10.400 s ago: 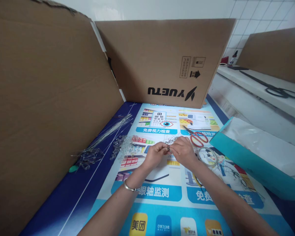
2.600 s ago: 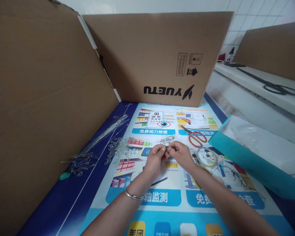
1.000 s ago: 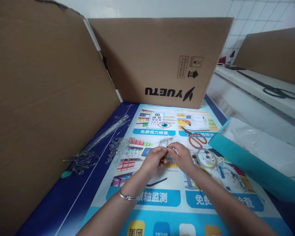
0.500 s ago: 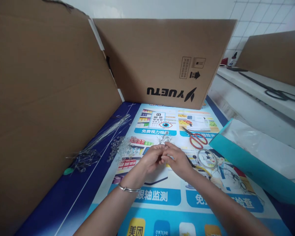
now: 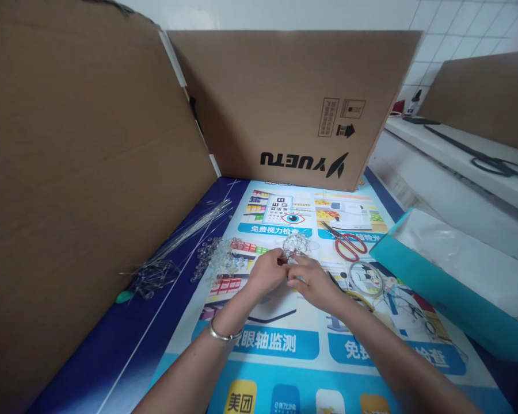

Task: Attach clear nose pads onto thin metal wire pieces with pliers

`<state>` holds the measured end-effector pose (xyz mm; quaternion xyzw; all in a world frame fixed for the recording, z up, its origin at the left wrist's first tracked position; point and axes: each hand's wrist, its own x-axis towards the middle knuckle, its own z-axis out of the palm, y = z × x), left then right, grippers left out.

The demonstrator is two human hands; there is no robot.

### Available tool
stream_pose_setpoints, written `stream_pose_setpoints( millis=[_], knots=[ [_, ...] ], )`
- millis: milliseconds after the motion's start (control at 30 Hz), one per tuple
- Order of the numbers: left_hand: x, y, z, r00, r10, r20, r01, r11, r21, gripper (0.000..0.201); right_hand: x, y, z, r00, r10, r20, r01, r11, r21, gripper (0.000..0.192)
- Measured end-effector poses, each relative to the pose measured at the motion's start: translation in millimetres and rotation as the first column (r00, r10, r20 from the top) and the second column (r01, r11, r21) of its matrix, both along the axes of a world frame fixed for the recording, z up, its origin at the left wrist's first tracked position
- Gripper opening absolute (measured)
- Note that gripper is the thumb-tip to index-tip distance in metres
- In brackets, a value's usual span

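Pinching small wire piece (image 5: 290,263) between both hands: left hand (image 5: 268,272), right hand (image 5: 309,278).

Left hand (image 5: 268,272) and right hand (image 5: 311,280) meeting fingertip to fingertip over the printed poster mat (image 5: 285,345), pinching a small wire-and-bead piece (image 5: 297,246) between them. Just left of the hands, a heap of clear beads (image 5: 218,259); farther left, a bundle of thin wires (image 5: 179,238). Right of the hands, red scissors (image 5: 349,242) and a tape ring (image 5: 366,276). Behind the hands, an upright cardboard box (image 5: 293,103). Silver bangle (image 5: 224,334) on the left wrist.
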<state>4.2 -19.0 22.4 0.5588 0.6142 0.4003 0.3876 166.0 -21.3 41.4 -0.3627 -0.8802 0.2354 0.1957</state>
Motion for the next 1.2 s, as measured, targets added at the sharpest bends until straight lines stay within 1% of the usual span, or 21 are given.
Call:
stream_pose_setpoints(
  millis=[67, 133, 300, 400, 500, 567, 667, 867, 933, 1000, 1033, 1100, 1133, 1200],
  knots=[
    [1, -2, 1.9, 0.994, 0.050, -0.101, -0.044, 0.997, 0.063, 0.008, 1, 1, -2.6, 1.000, 0.007, 0.019, -0.008, 1.000, 0.021, 0.004],
    [4, -5, 4.5, 0.980, 0.082, -0.179, -0.061, 0.991, 0.121, 0.009, 2, 3, -4.5, 0.999, 0.020, 0.026, -0.021, 0.999, 0.042, 0.004],
    [10, -10, 8.4, 0.948, 0.134, -0.288, -0.064, 0.968, 0.241, 0.018, 4, 7, -6.5, 0.998, 0.050, 0.033, -0.052, 0.996, 0.076, 0.007],
    [12, -11, 8.0, 0.902, 0.163, -0.399, -0.023, 0.943, 0.333, 0.022, 6, 8, -6.3, 0.998, 0.057, 0.038, -0.061, 0.993, 0.100, 0.007],
    [12, -12, 7.5, 0.839, 0.178, -0.514, 0.053, 0.914, 0.403, 0.024, 6, 9, -5.3, 0.997, 0.062, 0.048, -0.068, 0.988, 0.138, 0.008],
    [12, -12, 7.6, 0.816, 0.181, -0.548, 0.076, 0.907, 0.414, 0.026, 7, 10, -4.5, 0.996, 0.067, 0.053, -0.075, 0.982, 0.171, 0.008],
    [14, -11, 7.9, 0.793, 0.195, -0.578, 0.080, 0.906, 0.415, 0.029, 8, 13, -4.5, 0.996, 0.065, 0.053, -0.076, 0.970, 0.231, 0.009],
    [18, -9, 4.8, 0.872, 0.162, -0.462, 0.016, 0.934, 0.356, 0.028, 9, 21, -10.3, 0.999, 0.033, 0.007, -0.033, 0.933, 0.359, 0.013],
    [18, -8, 3.3, 0.879, 0.155, -0.450, 0.014, 0.937, 0.350, 0.026, 9, 21, -11.9, 1.000, 0.003, -0.026, 0.007, 0.918, 0.396, 0.015],
    [18, -9, 2.1, 0.912, 0.134, -0.389, 0.001, 0.945, 0.327, 0.026, 9, 21, -11.7, 0.997, -0.050, -0.066, 0.073, 0.900, 0.429, 0.016],
    [18, -9, 1.6, 0.938, 0.119, -0.326, -0.013, 0.951, 0.310, 0.026, 9, 20, -10.7, 0.993, -0.080, -0.084, 0.109, 0.890, 0.442, 0.016],
    [18, -9, 0.8, 0.988, 0.084, -0.132, -0.046, 0.962, 0.270, 0.025, 9, 18, -7.7, 0.983, -0.142, -0.114, 0.179, 0.868, 0.463, 0.016],
    [18, -9, 0.5, 0.997, 0.067, -0.033, -0.057, 0.965, 0.255, 0.024, 9, 18, -5.9, 0.978, -0.169, -0.125, 0.208, 0.857, 0.472, 0.015],
    [19, -8, 0.1, 0.995, 0.033, 0.095, -0.056, 0.968, 0.245, 0.024, 8, 17, -3.0, 0.967, -0.214, -0.139, 0.255, 0.835, 0.488, 0.015]
  ],
)
